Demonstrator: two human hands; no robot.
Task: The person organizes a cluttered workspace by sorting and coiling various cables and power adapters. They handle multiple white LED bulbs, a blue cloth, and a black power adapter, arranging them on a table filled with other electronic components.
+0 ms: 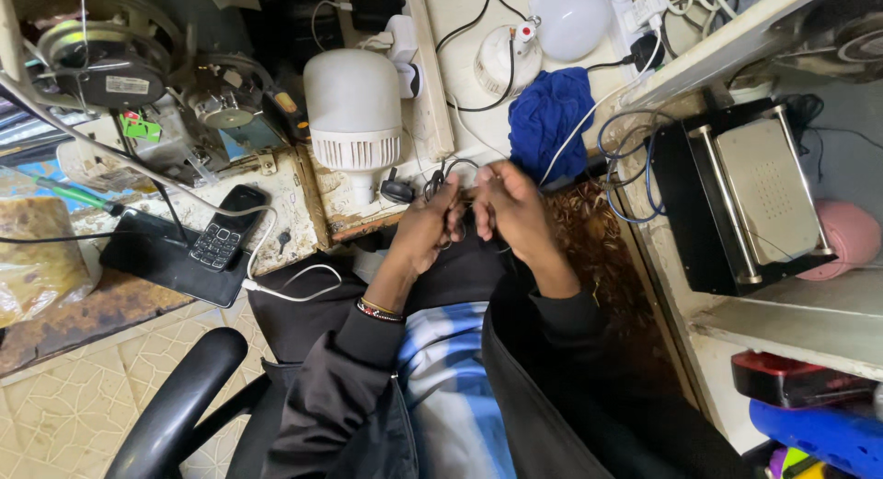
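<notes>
Seen from above, two bare hands are held close together over the lap of a seated person in a dark jacket. The left hand [432, 223] is curled around a pair of small scissors [445, 178], whose dark loops show just above the knuckles. The right hand [509, 207] is pinched shut on a thin white wire [578, 127] that runs up across a crumpled blue cloth [550, 114] on the workbench [303, 189]. The wire end is hidden between the fingers, so its condition cannot be told. Trimming or stripping of the wire appears to be the step in hand; a steady pinch and a careful, shallow closing of the blades would be called for. A large white bulb [353, 114] lies just left of the hands, and a black keypad phone [222, 230] farther left.
</notes>
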